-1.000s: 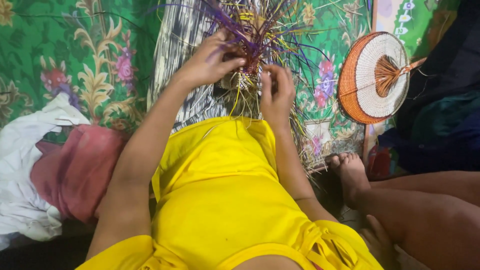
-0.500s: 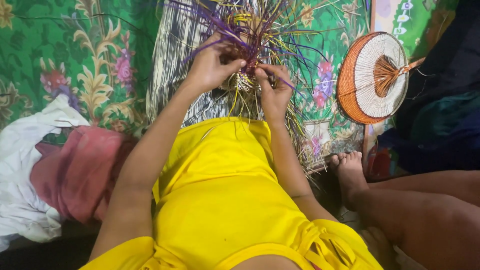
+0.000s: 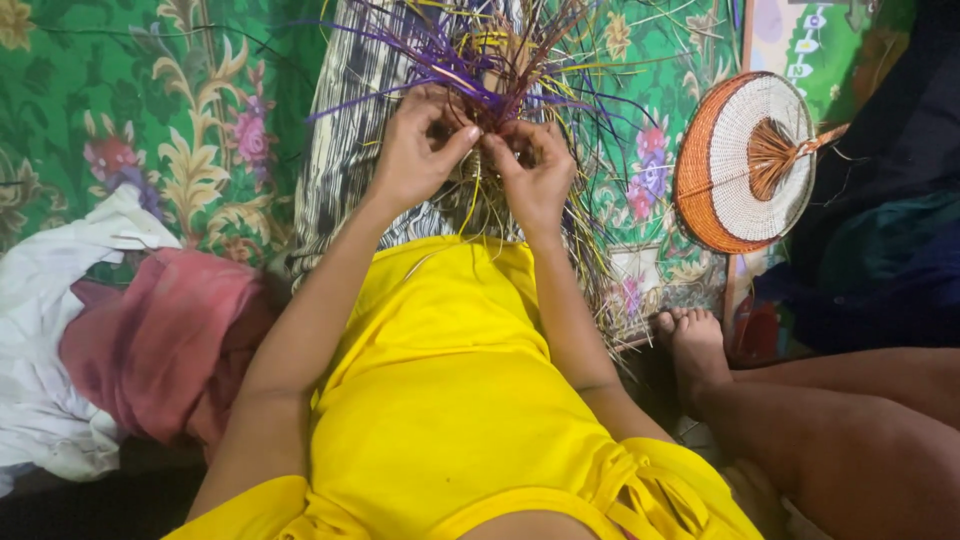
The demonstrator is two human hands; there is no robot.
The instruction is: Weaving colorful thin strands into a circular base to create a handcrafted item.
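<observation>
Above the yellow-clad lap, at the top middle of the head view, sits a bundle of purple and yellow weaving strands, its loose ends fanning up and outward while its gathered base points down toward the person. Both hands meet at that base: the left hand comes in from the left with thumb and forefinger pinched on strands, and the right hand closes on the same knot of strands from the right, fingers curled inward. The two sets of fingertips almost touch, so neither hand is clearly nearer; the work lies just beyond and above them, its long axis running away from the body. Thin yellow strands hang down between the wrists onto the yellow garment. Beneath the bundle lies a striped black-and-white cloth, itself spread over a green floral mat. To the right, well apart from the hands, rests a round woven fan with an orange rim. At the left lie a pink cloth and a white cloth. Another person's bare foot shows at lower right.
</observation>
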